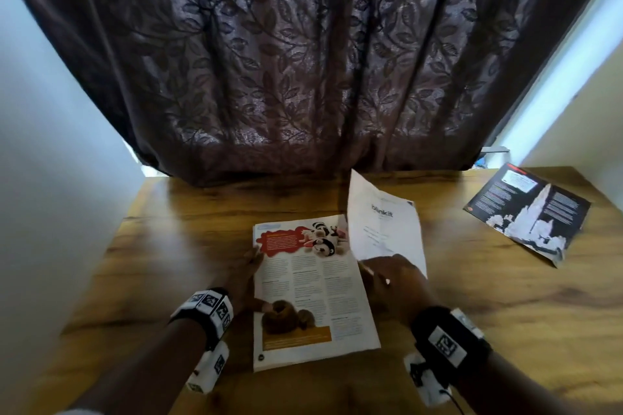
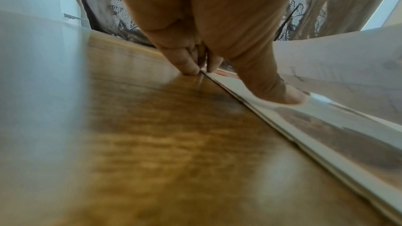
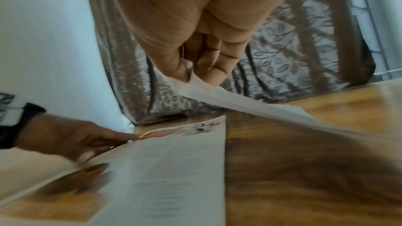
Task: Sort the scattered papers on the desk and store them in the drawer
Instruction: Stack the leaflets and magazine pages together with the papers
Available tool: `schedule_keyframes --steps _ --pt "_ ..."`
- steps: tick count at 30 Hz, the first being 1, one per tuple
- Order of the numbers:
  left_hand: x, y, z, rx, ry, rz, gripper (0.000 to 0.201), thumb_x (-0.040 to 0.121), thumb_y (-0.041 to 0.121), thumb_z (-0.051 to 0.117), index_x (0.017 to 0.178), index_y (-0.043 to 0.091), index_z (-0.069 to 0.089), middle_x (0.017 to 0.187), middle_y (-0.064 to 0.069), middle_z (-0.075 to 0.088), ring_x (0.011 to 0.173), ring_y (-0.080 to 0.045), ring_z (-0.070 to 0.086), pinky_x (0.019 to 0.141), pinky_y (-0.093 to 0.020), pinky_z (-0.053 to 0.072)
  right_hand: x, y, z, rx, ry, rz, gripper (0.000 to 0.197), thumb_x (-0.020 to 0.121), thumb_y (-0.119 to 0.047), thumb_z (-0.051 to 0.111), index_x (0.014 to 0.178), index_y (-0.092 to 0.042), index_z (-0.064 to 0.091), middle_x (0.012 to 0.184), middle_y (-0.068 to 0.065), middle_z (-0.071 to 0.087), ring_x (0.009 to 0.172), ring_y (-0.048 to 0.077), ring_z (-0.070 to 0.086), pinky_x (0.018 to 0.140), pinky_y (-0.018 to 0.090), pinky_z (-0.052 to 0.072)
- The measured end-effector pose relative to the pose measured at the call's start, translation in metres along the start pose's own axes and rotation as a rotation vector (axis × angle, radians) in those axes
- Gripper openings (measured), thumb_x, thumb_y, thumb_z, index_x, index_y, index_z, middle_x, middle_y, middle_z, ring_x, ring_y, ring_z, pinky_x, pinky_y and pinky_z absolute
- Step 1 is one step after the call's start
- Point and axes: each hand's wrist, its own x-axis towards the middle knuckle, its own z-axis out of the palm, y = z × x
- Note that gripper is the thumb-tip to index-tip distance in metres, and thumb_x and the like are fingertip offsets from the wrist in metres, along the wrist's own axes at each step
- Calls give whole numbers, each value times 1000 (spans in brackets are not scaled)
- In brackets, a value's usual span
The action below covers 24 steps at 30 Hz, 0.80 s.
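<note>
A stack of printed magazine pages lies in the middle of the wooden desk. My left hand rests along the stack's left edge, fingers stretched beside it and the thumb pressing on the top page. My right hand pinches the near corner of a white printed sheet and holds it tilted up just right of the stack. In the right wrist view the thumb and fingers clamp that sheet above the stack. No drawer is in view.
A dark page with a rocket picture lies flat at the desk's far right. A brown leaf-patterned curtain hangs behind the desk's back edge. A pale wall borders the desk on the left.
</note>
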Motion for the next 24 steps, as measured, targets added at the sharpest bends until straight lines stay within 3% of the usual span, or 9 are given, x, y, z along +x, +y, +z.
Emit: schedule_keyframes --steps 3,5,6,8,11,14,16,20,24 --pt "-4 4 -3 -135 41 34 102 82 47 70 156 22 5 163 2 8 148 -25 20 118 -45 28 -5 -26 18 6 -107 -105 36 99 -19 51 132 -28 63 127 -2 64 115 12 58 92 14 36" --pt "-5 5 -3 -295 106 58 81 89 44 63 153 26 17 156 1 31 136 -22 43 105 -37 45 -9 -43 28 -2 -181 -170 39 101 -20 47 137 -30 59 134 -5 60 121 10 54 102 17 40" --pt "-7 5 -3 -325 114 56 73 93 43 57 153 26 18 153 1 37 131 -22 48 100 -32 46 -12 -50 33 -17 -230 -200 40 102 -21 45 138 -30 58 137 -6 59 123 10 53 105 22 42" --pt "-9 2 -4 -327 122 33 69 97 51 43 155 27 15 155 -2 36 133 -24 47 105 -38 43 -14 -65 41 -71 -340 -283 40 103 -22 42 141 -28 55 141 -5 57 126 14 50 106 30 44" --pt "-8 0 -3 -280 112 -12 70 98 57 31 157 26 7 162 -4 21 143 -27 33 117 -46 30 -17 -81 50 -101 -461 -340 41 102 -21 46 142 -26 54 144 -2 55 128 18 49 106 33 43" --pt "-4 0 -2 -270 103 -15 78 98 48 46 157 20 2 163 -2 12 147 -24 24 118 -38 23 -17 -89 60 -101 -541 -369 42 101 -23 49 142 -26 54 145 -1 55 130 19 50 107 35 44" --pt "-2 -5 1 -234 87 -8 91 93 45 59 156 21 -1 164 0 9 148 -21 22 118 -37 21 -18 -90 63 -50 -577 -363 41 102 -36 50 142 -28 54 146 -4 54 131 16 48 109 35 43" --pt "1 -12 4 -197 98 1 95 91 36 64 156 22 -3 164 1 6 149 -21 18 118 -35 19 -22 -75 65 53 -464 -197 49 95 -59 52 139 -37 53 140 -9 53 124 9 52 105 26 44" --pt "2 -10 6 -181 123 -6 89 94 32 61 156 23 -1 164 1 6 149 -22 19 119 -37 20 -24 -37 62 115 -153 -29 37 100 -42 51 136 -35 56 138 -9 55 123 6 52 104 21 44"
